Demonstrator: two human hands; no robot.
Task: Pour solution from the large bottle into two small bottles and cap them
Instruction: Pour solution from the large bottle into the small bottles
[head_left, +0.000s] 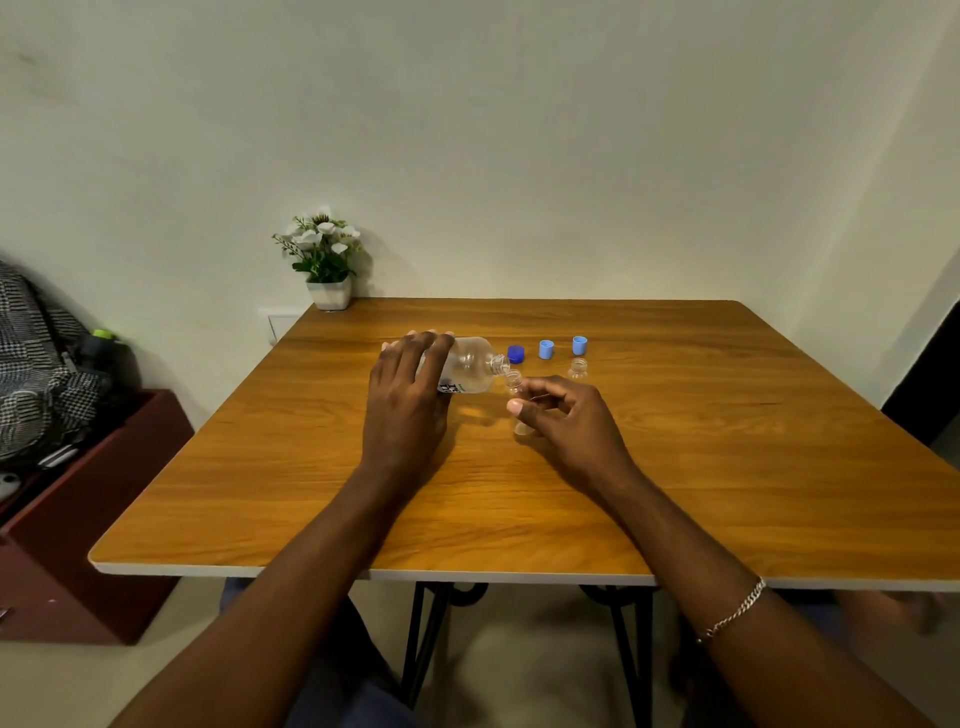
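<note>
Two small bottles are in play: vial 1 (515, 387) is held in the right hand (563, 421), vial 2 (577, 368) stands uncapped on the table (727, 467), well apart at about 1 o'clock from that hand. Left hand (410, 395) wraps the big bottle (470, 366) from above, fingers closed round its body; bottle tipped nearly flat, mouth pointing to 3 o'clock and meeting the lip of vial 1. Right hand grasps vial 1 between thumb and fingertips (517, 407); vial neck projects at 11 o'clock from the thumb, base shows below it at 6 o'clock. Judged step: first fill under way. Liquid level in vial 1 cannot be read.

Three caps lie along the far side, at 12 o'clock from the pour: dark cap (516, 354), then two light caps (546, 349) and (580, 345).

Risks, as judged:
- Wide mouth over a narrow neck. Any extra tilt from the left wrist could send solution down the outside of vial 1 and onto the right fingers.
- Clear liquid in clear plastic makes the fill line hard to see, so overfill is likely if the pour is not stopped early.
- Wet fingers could let vial 1 slip.
- Vial 2 is light and open; a brush from the right hand would tip it.
</note>
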